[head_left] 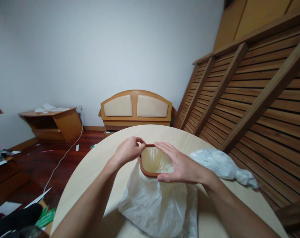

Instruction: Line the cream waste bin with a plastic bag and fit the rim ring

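Note:
A trash can stands on the round table in front of me, its rounded brown rim (148, 174) facing up. A white plastic bag (154, 205) lines the inside and drapes down over the outside, hiding the can's walls. My left hand (131, 150) pinches the rim at its far left corner, thumb and forefinger together. Across the right side of the opening lies my right hand (181, 163), its fingers on the far edge and its thumb on the near edge. The right part of the rim is hidden under that hand.
A bundled white plastic bag roll (221, 163) lies on the round table (90, 178) at right. Wooden slatted panels (239, 99) lean beyond it. Behind stands a headboard (135, 105); a low cabinet (55, 124) and a cord (63, 158) are at left.

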### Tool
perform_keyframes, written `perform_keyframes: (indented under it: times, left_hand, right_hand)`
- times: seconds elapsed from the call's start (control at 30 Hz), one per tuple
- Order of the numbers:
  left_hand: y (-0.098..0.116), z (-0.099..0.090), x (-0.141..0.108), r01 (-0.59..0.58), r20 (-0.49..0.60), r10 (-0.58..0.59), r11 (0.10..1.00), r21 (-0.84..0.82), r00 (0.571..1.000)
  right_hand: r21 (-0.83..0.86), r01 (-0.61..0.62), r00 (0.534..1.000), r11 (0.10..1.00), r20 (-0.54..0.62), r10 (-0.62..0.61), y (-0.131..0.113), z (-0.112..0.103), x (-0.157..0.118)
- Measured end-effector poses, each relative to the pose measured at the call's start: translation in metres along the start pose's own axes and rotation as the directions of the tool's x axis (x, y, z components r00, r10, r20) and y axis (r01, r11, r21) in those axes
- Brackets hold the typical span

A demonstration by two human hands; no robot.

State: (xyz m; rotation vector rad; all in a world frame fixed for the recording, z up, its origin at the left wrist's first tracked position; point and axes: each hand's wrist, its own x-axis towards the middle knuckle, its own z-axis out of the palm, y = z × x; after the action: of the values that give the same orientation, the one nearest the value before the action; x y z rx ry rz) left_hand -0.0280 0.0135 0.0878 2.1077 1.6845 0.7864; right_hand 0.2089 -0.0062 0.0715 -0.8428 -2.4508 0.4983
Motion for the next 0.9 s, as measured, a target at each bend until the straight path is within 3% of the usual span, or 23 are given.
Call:
perform_keyframes:
  times: [0.37, 0.57, 0.77, 0.9]
  left_hand:
    - [-0.003, 0.005, 0.005, -0.019, -0.016, 0.019, 0.999, -0.040, 1.000]
    - [0.010, 0.012, 0.003, -0.131, -0.165, 0.095, 0.966, -0.224, 0.982]
    - [0.033, 0.020, -0.013, -0.132, -0.025, 0.130, 0.954, -0.269, 0.991]
    - [0.031, 0.022, -0.014, -0.117, 0.040, 0.129, 0.966, -0.232, 0.991]
  right_hand:
    - [-0.040, -0.039, 0.999, 0.998, -0.007, 0.038, -0.003, -0.005, 0.000]
    - [-0.058, -0.033, 0.999, 0.998, -0.011, 0.032, 0.000, -0.002, -0.001]
    - [-0.046, -0.039, 0.999, 0.998, -0.022, 0.038, 0.000, 0.002, -0.001]
    - [-0.041, -0.013, 1.000, 0.999, -0.013, 0.013, -0.001, 0.002, 0.001]
